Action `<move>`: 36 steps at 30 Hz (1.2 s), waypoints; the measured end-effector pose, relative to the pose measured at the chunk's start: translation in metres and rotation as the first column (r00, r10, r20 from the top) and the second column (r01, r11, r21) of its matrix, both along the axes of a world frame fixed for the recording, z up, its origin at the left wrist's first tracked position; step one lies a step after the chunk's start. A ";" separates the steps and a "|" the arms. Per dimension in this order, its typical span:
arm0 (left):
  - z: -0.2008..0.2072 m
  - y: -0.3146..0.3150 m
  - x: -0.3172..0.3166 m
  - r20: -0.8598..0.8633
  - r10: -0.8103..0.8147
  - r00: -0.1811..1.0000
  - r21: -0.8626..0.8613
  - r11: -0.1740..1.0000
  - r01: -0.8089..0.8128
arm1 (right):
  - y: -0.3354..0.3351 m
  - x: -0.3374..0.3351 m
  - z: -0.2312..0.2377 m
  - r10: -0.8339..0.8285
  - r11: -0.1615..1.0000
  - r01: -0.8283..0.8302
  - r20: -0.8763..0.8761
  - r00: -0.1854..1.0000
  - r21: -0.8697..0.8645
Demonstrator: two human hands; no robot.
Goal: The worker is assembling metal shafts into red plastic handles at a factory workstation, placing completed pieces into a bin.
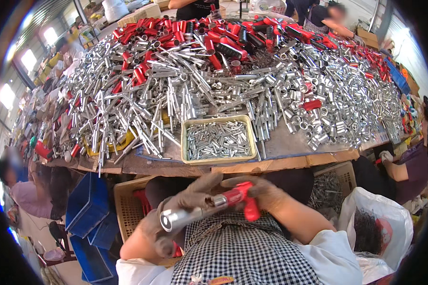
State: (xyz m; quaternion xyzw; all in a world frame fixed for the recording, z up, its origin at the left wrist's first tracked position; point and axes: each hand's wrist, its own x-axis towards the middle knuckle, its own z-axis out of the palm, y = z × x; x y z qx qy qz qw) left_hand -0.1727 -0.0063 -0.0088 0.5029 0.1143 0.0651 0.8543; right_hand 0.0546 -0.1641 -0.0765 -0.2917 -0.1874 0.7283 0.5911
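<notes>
Above my checked apron, a red-and-silver hand tool (pixel 226 197) lies slantwise between my two gloved hands. Its wide silver barrel end (pixel 169 221) points down to the left, and a red grip part (pixel 251 209) hangs at the right. My left hand (pixel 185 197), in a soiled grey glove, is closed around the silver barrel. At the red end, my right hand (pixel 259 187) grips from above with its fingers curled. Past the hands, at the table's near edge, a cream tray (pixel 185 152) holds many small metal pins.
The table bears a heap of silver rods (pixel 128 111), metal rings (pixel 335 118) and red grips (pixel 223 42). Blue bins (pixel 86 204) and a tan crate (pixel 121 209) stand at left; a white sack (pixel 394 213) and another crate (pixel 347 176) at right. Other people work around the table.
</notes>
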 end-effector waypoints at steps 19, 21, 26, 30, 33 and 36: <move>-0.009 -0.012 0.024 -0.252 0.321 0.913 0.809 0.588 0.017 | 0.073 0.092 0.076 -0.277 0.960 -0.009 0.942 -0.190 0.280; -0.007 -0.007 0.026 -0.231 0.265 0.936 0.804 0.593 0.031 | 0.106 0.104 0.085 -0.201 0.956 0.129 0.911 -0.359 0.262; -0.007 0.009 0.032 -0.180 0.134 0.975 0.764 0.644 0.053 | 0.187 0.138 0.070 -0.241 0.951 -0.039 0.651 -0.720 0.308; -0.024 0.014 0.031 -0.140 0.132 0.981 0.751 0.660 0.018 | 0.253 0.117 0.060 -0.061 0.998 -0.065 0.474 -0.878 0.008; -0.030 0.014 0.032 -0.131 0.097 0.987 0.743 0.668 0.033 | 0.268 0.121 0.037 -0.077 0.997 -0.079 0.388 -0.919 0.010; -0.034 0.014 0.027 -0.098 0.094 0.991 0.768 0.640 0.015 | 0.271 0.102 0.056 0.102 0.994 0.062 0.519 -0.849 -0.093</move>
